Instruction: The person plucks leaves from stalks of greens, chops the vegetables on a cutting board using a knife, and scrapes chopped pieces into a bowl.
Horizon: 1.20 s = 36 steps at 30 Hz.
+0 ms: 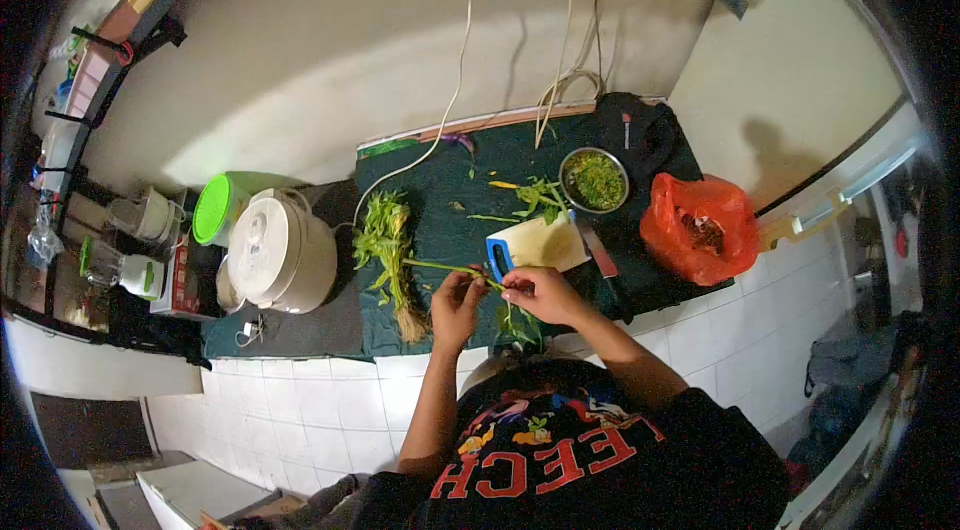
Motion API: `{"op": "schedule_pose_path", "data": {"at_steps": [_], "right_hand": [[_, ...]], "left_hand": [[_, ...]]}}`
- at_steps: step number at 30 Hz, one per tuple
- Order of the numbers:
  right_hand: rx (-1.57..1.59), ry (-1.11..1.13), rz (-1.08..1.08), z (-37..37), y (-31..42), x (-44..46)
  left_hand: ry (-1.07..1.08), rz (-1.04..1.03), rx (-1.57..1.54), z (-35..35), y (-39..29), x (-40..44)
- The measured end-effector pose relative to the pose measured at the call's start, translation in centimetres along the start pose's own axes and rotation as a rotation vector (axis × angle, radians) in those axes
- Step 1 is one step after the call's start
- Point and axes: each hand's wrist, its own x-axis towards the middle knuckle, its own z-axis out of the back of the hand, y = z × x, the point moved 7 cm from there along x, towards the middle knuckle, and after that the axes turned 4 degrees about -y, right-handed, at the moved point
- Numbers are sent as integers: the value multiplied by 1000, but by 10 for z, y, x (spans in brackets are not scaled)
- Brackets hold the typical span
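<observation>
A long green leafy stem [432, 264] stretches between my two hands over the front of the dark green tabletop. My left hand [455, 312] pinches it near its middle, and my right hand [543, 295] grips it close by, with leaves hanging below. Left of my hands lies a bunch of leafy greens [383, 235] with roots toward me. Just beyond my right hand is a white cutting board [550, 244] with a blue handle. A knife [600, 254] lies along its right side. Loose leaves [540, 198] rest behind the board.
A metal bowl [627, 182] of chopped greens stands at the back right, near a red plastic bag [690, 250] with something dark inside. At the left are a white rice cooker [270, 255] and a green-lidded tub [212, 210]. A white cable [420, 158] crosses the tabletop.
</observation>
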Motion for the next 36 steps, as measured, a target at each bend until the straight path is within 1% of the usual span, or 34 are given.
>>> {"op": "schedule_pose_path", "data": {"at_steps": [3,4,5,7,8,9,10,11,13,14,15,17,18,19,21,22,23,25,26,27,29,30,31,33,34,35,36], "right_hand": [[19,-78,-15,3,-8,-4],[20,-145,-33,4,-10,-5],[10,-149,-44,3,-12,-8],[-3,-193,-154,4,-17,-11],[31,-242,-134,2,-20,-13],[-50,-244,-149,4,-8,-17],[-47,-263,-142,3,-5,-20],[-42,-280,-137,1,-3,-23],[-82,-296,-176,-1,-3,-29],[-112,-307,-209,-3,-5,-37],[-116,-308,-225,-8,-9,-43],[-73,-373,-157,-11,-17,-47],[-109,-401,-112,-12,-16,-48],[-112,-410,-108,-14,-18,-50],[-75,-387,-158,-16,-24,-54],[-62,-377,-247,-17,-30,-56],[-60,-380,-260,-14,-36,-58],[-78,-288,-291,-16,-53,-56],[-67,-300,-309,-16,-59,-58],[-73,-295,-304,-13,-64,-57],[-167,-391,-134,1,-61,-51],[-115,-471,-105,10,-60,-46],[-136,-503,-68,20,-58,-37],[-228,-570,-15,45,-49,-15],[-232,-628,45,58,-43,-1],[-318,-671,178,72,-31,13],[-308,-687,196,83,-19,27]], "left_hand": [[28,19,-63,-2,3,8],[46,25,-74,-3,2,7],[53,32,-85,-2,2,5],[147,64,-111,-8,0,4],[158,63,-122,-9,4,5],[162,84,-77,-9,12,3],[164,106,-32,-9,19,5],[171,109,-42,-10,26,8],[201,33,-46,-11,29,6],[224,110,-77,-11,39,3],[230,124,-84,-13,41,-1],[221,29,-107,-16,34,-3],[234,-28,-61,-16,27,-6],[241,-34,-63,-17,25,-8],[256,119,-65,-22,36,-12],[288,130,-12,-21,44,-12],[295,141,-11,-20,51,-13],[284,178,-207,-22,48,-7],[241,116,-188,-17,42,-3],[235,111,-193,-13,38,3],[160,90,-218,2,28,16],[140,121,-179,7,7,16],[125,108,-180,14,5,19],[133,137,-283,27,10,25],[122,132,-240,31,11,26],[113,122,-237,35,12,26],[114,129,-209,36,10,24]]}}
